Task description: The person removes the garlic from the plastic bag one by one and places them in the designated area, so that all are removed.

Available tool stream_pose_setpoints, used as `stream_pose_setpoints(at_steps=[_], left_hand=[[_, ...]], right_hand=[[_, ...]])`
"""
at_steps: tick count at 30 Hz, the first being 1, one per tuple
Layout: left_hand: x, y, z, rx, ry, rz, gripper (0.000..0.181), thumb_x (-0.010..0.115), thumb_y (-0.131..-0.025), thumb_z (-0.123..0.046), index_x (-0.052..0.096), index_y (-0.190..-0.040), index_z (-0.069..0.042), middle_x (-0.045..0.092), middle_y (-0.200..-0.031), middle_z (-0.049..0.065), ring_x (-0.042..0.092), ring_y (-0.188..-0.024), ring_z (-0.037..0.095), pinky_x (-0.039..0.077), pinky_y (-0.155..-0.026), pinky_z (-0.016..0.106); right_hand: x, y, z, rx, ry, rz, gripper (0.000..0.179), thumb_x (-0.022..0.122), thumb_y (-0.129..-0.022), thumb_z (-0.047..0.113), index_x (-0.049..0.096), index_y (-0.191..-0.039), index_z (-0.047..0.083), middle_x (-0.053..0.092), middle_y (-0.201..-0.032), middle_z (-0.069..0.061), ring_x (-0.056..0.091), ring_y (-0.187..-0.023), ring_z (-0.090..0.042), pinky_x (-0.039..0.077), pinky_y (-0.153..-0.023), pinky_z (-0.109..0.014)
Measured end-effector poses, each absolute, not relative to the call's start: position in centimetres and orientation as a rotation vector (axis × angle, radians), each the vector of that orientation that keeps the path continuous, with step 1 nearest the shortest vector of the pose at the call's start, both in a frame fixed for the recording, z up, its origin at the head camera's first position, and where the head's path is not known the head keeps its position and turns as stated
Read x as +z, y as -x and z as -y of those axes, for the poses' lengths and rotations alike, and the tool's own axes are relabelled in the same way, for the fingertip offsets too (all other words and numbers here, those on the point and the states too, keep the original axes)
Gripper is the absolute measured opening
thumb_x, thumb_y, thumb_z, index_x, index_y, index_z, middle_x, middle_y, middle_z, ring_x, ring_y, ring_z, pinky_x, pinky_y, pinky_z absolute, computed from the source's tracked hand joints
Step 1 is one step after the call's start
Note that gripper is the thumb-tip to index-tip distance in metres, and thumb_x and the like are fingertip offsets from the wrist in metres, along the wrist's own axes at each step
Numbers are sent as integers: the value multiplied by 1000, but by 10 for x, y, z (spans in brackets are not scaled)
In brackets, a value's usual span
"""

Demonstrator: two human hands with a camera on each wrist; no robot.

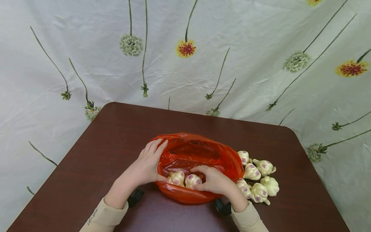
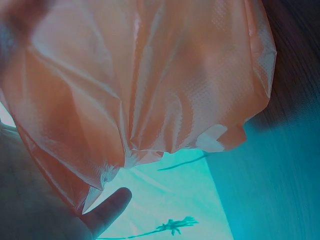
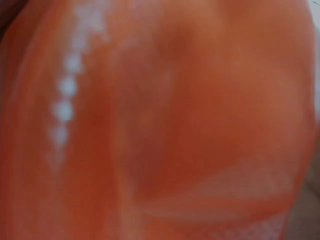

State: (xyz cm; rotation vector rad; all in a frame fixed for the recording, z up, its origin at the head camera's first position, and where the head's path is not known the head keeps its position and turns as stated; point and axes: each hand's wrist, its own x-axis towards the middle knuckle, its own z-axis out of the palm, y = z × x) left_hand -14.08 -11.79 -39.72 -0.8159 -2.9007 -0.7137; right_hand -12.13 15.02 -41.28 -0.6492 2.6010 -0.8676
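Observation:
A red plastic bag (image 1: pixel 185 196) lies on the table with its mouth spread wide, and two garlic bulbs show just inside its near rim. At the bag's left side my left hand (image 1: pixel 149 162) holds the rim, thumb by the left garlic bulb (image 1: pixel 176 178). My right hand (image 1: pixel 215 180) reaches into the mouth and grips the other garlic bulb (image 1: pixel 192 181) between thumb and fingers. In the left wrist view, the bag (image 2: pixel 165 75) covers most of the hand, and one finger (image 2: pixel 107 212) shows below it. Blurred red plastic (image 3: pixel 175 120) fills the right wrist view.
Several garlic bulbs (image 1: pixel 259 191) lie in a cluster right of the bag, close to my right forearm. The dark brown table (image 1: pixel 130 122) has rounded far corners. Behind it hangs a pale cloth (image 1: pixel 246 48) printed with flowers.

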Motion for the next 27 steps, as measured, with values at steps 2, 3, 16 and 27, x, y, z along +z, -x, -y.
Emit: stream_pose_setpoints(at_steps=[2,3,16,27], left_hand=[[-397,141,118,-719,812,2907,119,95,-57,-36,31,-150,2,31,-152,25,26,-139,43,32,-109,66],[-397,140,118,-720,810,2909,119,95,-57,-36,31,-150,2,31,-152,25,26,-139,43,32,-109,66],[-396,140,119,-722,811,2895,118,95,-57,-36,32,-149,3,32,-151,26,27,-138,43,33,-108,66],[-398,141,118,-713,821,2895,119,95,-56,-35,32,-150,3,32,-151,26,28,-138,44,34,-107,66]], right_hand=[[-415,121,-150,-830,677,-2616,50,78,-82,28,64,-126,8,67,-123,-6,61,-108,-23,50,-97,-44],[-416,121,-149,-815,691,-2621,50,78,-82,27,64,-126,7,67,-123,-6,61,-109,-23,50,-97,-44],[-419,119,-147,-774,760,-2673,47,82,-78,21,66,-119,6,69,-115,-7,63,-108,-26,51,-97,-44],[-423,120,-147,-810,674,-2712,46,84,-75,20,64,-115,10,67,-113,-4,62,-103,-21,52,-95,-43]])
